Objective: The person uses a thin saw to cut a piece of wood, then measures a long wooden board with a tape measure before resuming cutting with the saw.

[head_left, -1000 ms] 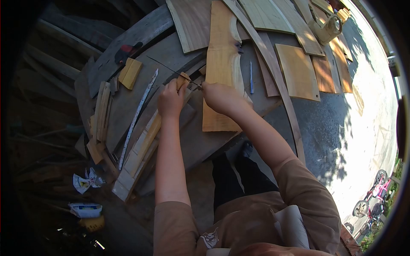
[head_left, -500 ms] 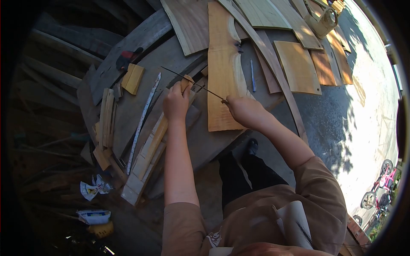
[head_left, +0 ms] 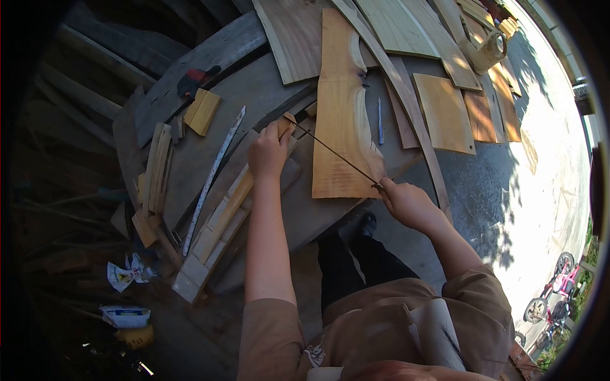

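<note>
My left hand (head_left: 267, 154) is closed around a small wood block (head_left: 288, 120), holding it at the upper end of a long wooden strip assembly (head_left: 216, 238). My right hand (head_left: 410, 203) grips one end of a thin dark file (head_left: 338, 155). The file slants up and left across a wide live-edge board (head_left: 337, 120), and its far end meets the top of the block. Left of my left hand lies a white measuring strip (head_left: 214, 171). A blue-and-white pen (head_left: 380, 120) rests right of the board.
Several planks (head_left: 441, 111) cover the far right of the worktable (head_left: 254, 89). A beige jug (head_left: 488, 52) stands among them. At the left are a yellowish block (head_left: 203, 112), a red-and-black tool (head_left: 194, 81) and stacked offcuts (head_left: 155, 168). A pink bicycle (head_left: 559, 286) is outside at right.
My right hand has drawn the file down and to the right, so its far end has come back from beyond the block to the block itself. My left hand still holds the block.
</note>
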Available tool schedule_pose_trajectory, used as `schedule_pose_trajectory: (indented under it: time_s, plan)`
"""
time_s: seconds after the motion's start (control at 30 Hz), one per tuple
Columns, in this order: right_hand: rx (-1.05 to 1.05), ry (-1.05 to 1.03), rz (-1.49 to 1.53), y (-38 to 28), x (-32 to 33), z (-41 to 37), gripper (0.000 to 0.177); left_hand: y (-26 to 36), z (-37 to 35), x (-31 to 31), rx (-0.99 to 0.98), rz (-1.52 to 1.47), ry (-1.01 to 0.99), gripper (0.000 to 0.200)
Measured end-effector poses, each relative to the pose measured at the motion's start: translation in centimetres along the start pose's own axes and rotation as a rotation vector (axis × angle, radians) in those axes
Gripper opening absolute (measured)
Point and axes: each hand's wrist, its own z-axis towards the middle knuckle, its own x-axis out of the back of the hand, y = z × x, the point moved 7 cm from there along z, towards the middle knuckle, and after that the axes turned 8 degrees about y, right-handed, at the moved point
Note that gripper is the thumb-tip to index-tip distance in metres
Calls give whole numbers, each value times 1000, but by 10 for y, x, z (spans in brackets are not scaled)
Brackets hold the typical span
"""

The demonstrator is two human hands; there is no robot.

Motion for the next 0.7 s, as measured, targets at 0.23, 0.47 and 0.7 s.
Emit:
schedule_pose_trajectory:
  time_s: [0.23, 0.47, 0.7]
  plan:
    - [126, 104, 69, -56, -11, 106, 17, 1, -1, -2, -61, 39, 49, 31]
    - [54, 75, 52, -49, -10, 79, 18, -2, 3, -1, -70, 2, 15, 31]
    - [-41, 81, -45, 4, 7, -3, 21, -1, 2, 1, -25, 11, 38, 31]
